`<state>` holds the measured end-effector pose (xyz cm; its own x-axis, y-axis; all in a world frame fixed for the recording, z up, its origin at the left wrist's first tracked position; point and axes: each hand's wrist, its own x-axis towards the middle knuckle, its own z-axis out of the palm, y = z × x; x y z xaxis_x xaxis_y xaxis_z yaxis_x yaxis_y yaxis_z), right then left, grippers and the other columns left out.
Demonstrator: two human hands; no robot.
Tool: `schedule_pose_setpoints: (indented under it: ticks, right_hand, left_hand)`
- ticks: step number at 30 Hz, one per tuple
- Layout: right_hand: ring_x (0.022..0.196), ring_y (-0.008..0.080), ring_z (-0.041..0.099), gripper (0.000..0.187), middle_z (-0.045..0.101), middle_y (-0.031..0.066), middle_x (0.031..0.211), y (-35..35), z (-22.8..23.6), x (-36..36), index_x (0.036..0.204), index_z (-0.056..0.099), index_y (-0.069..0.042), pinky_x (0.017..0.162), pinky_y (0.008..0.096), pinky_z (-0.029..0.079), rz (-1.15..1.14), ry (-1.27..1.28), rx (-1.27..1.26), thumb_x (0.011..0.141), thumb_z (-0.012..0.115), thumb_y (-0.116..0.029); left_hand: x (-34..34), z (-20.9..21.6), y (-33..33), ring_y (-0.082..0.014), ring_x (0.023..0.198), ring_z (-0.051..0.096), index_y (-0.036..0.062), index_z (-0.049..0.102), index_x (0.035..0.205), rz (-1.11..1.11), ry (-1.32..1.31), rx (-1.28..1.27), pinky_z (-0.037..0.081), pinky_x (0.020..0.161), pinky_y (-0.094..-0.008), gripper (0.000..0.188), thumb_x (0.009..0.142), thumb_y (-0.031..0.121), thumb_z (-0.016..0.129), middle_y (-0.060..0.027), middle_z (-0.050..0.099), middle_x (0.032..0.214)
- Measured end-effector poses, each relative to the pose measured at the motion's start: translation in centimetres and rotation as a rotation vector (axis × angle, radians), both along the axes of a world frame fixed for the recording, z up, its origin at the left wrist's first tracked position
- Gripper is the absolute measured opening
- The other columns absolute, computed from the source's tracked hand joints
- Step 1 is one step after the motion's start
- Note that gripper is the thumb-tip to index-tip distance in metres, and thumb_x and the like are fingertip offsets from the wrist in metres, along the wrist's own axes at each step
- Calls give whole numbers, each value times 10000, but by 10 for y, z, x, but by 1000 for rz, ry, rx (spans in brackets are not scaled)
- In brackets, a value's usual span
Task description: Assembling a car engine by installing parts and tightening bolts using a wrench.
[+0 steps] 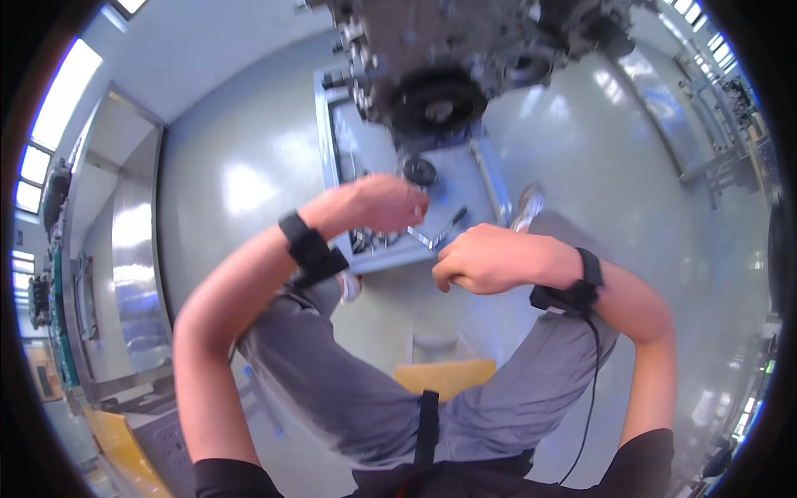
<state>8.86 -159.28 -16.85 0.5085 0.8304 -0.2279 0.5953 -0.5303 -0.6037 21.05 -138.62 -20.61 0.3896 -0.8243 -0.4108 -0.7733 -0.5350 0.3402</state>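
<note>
My left hand (388, 202) is closed in front of me, its fingertips mostly turned out of sight, so what they hold, if anything, cannot be made out. Just below those fingers shows an L-shaped tool (423, 239), with silver bars and a dark handle, resembling a ratchet wrench; whether it lies in the tray or is held is unclear. Beside its bend, my right hand (486, 259) has its fingers curled inward and their grip hidden. A round black part (420, 172) sits beyond my left hand.
A large engine (452, 70) hangs or stands over the far side of a grey metal tray frame (390, 261). Small metal parts (374, 241) lie in the tray's near left corner. A yellow seat edge (446, 376) shows between my legs. A black cable (595, 365) runs from my right wrist.
</note>
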Motion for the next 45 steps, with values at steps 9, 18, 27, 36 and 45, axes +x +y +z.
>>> schedule_pose_setpoints:
  ticks: [9, 18, 27, 36, 45]
  right_hand:
    - [846, 362, 715, 152, 737, 152, 897, 12, -20, 104, 938, 706, -96, 742, 482, 556, -595, -458, 263, 905, 591, -190]
    - [561, 135, 595, 294, 596, 63, 652, 13, 15, 147, 938, 616, -11, 537, 331, 449, -1184, -548, 876, 1015, 622, -295]
    - [839, 454, 685, 337, 725, 213, 865, 16, 23, 155, 979, 641, -44, 715, 530, 520, -1370, -782, 489, 1015, 569, -372]
    - [747, 399, 691, 263, 718, 169, 791, 20, 32, 152, 876, 662, -36, 654, 477, 519, -1325, -855, 615, 950, 687, -288]
    - [761, 313, 711, 193, 730, 116, 845, 18, 14, 148, 974, 648, -42, 673, 418, 524, -1238, -896, 889, 940, 726, -216]
  left_hand:
    - [-2, -53, 15, -375, 1046, 688, 136, 691, 1246, 22, 168, 206, 535, 921, -466, 413, 960, 412, 575, -158, 738, 1086]
    - [41, -45, -2, -365, 1103, 673, 74, 716, 1162, 195, -38, 33, 528, 919, -462, 386, 950, 358, 564, -157, 730, 1155]
    - [28, -31, -17, -361, 1101, 679, 130, 669, 1307, 172, 27, 202, 530, 909, -460, 462, 939, 401, 601, -176, 724, 1158]
    - [21, -38, -32, -367, 1143, 656, 86, 685, 1229, 125, 23, -42, 506, 967, -464, 429, 952, 393, 569, -164, 713, 1197]
    - [65, -80, -26, -346, 1158, 651, 121, 666, 1294, 129, 13, 203, 495, 970, -453, 447, 978, 412, 544, -152, 703, 1232]
